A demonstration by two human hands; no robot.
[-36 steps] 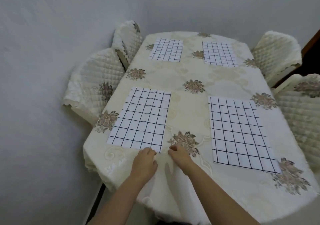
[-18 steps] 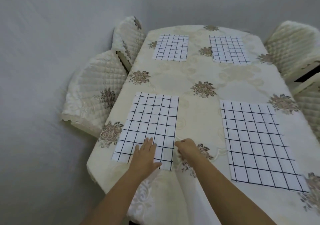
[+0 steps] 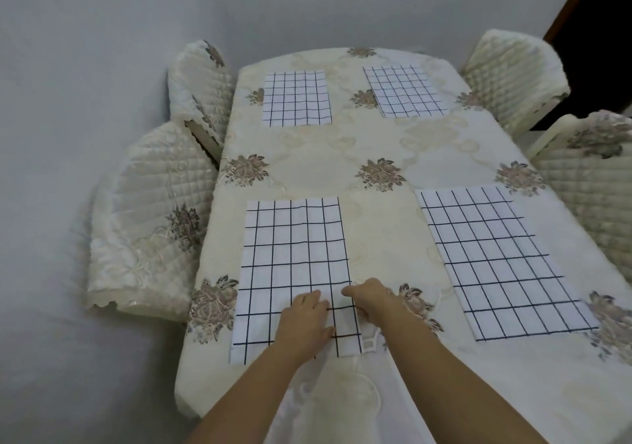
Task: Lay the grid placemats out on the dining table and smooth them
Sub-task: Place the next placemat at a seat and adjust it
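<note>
Placemat [image 3: 290, 255] | left hand [image 3: 304, 320] flat on it | right hand [image 3: 371, 301] curled at edge

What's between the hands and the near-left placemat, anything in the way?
Nothing visible. The left hand lies flat on the near-left placemat, and the right hand sits at its right edge; whether those fingers pinch it is unclear.

The placemat [image 3: 294, 255] at 7 o'clock is white with dark lines that make squares. The other three placemats [image 3: 297, 98] look the same. The tablecloth [image 3: 376, 128] is cream with brown flowers. The chair covers [image 3: 150, 211] at 9 o'clock are cream with diamond stitching. The wall [image 3: 85, 33] is grey.
</note>
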